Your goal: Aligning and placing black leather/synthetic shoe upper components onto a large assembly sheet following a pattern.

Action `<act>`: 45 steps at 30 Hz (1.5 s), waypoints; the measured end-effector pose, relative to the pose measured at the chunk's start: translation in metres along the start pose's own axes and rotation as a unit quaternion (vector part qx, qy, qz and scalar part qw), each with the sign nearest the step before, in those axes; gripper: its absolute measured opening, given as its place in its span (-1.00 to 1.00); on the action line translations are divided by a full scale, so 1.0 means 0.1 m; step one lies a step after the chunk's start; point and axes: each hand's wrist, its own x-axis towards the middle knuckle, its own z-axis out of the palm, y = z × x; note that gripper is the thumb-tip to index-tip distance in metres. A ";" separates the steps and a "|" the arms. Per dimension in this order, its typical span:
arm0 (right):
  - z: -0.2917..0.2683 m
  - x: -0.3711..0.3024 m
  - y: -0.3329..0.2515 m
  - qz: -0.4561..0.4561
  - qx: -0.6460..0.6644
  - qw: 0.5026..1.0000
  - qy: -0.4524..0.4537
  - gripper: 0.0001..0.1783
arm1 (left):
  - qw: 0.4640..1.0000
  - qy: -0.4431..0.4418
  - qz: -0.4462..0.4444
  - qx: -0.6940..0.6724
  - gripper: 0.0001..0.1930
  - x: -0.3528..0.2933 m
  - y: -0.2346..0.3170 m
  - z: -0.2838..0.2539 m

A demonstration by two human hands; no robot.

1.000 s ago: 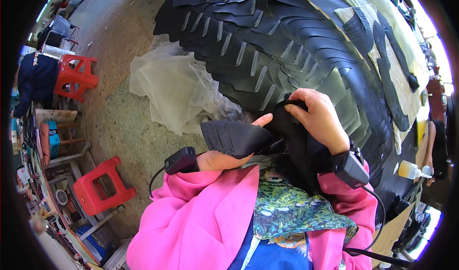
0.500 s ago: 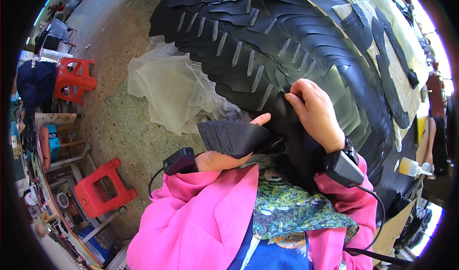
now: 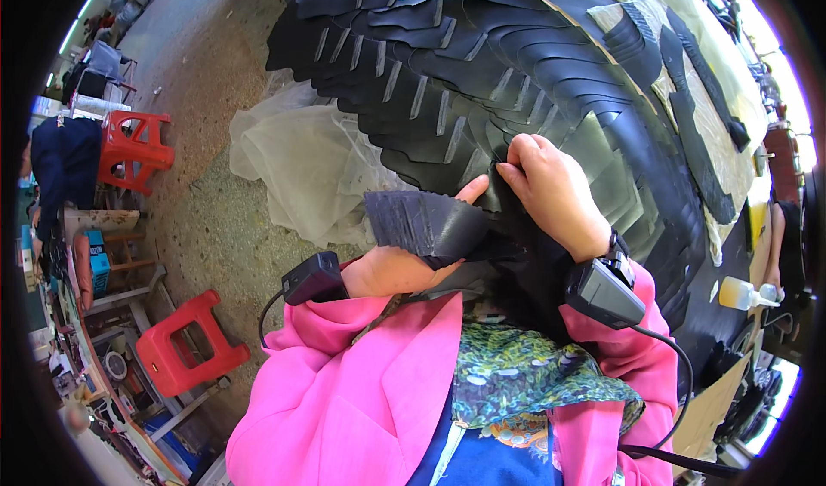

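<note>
Head cam only here: left hand [image 3: 397,267] is clamped on a stack of black rubber pieces [image 3: 426,225], thumb up over the top edge, held just in front of the chest. Right hand [image 3: 551,189] has its fingers pinched together on one dark rubber strip [image 3: 508,195] at the near edge of the big overlapping rubber-strip layout [image 3: 482,73] on the table. A clear plastic sheet [image 3: 305,163] lies bunched beside it. Red plastic stools [image 3: 185,344] sit on the floor, and a small plastic bottle [image 3: 747,293] with yellowish liquid inside stands off right
</note>
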 end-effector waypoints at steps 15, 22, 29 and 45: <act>-0.66 -0.20 0.38 0.050 0.035 0.998 0.014 -0.82 | 0.990 -0.137 -0.035 -0.016 -0.52 0.18 0.18 -0.19; -0.54 -0.17 0.81 0.173 0.208 0.962 0.022 -0.76 | 0.989 -0.142 -0.028 -0.003 -0.49 0.19 0.16 -0.21; -0.44 -0.12 0.63 0.132 -0.070 0.984 0.098 -0.67 | 0.987 -0.136 -0.053 -0.061 -0.32 0.16 0.16 -0.30; -0.62 -0.60 -0.47 -0.145 0.225 0.963 -0.026 -0.36 | 0.922 0.051 -0.199 -0.329 -0.76 0.09 0.73 -0.16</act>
